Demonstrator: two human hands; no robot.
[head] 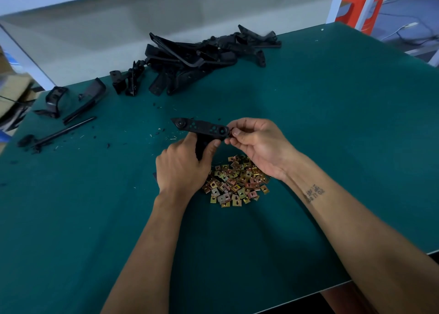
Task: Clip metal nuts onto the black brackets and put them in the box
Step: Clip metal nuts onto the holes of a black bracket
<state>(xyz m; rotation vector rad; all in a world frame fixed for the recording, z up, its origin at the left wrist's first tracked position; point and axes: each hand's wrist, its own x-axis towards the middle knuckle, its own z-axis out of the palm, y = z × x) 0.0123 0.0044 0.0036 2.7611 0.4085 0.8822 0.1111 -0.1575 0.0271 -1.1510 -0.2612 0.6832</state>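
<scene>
My left hand [181, 169] grips the stem of a black T-shaped bracket [202, 127], held above the green table. The bracket's crossbar lies roughly level, with round holes along it. My right hand [256, 142] pinches a small metal nut [231, 132] against the crossbar's right end; the nut is mostly hidden by my fingertips. Below both hands lies a heap of gold and copper coloured metal nuts [235, 183]. No box is in view.
A big pile of black brackets [202, 55] lies at the table's far edge. More black parts [71, 100] and a thin black rod [61, 132] sit at the far left, with black scraps scattered around. The green table [332, 123] ends at the right and near edges.
</scene>
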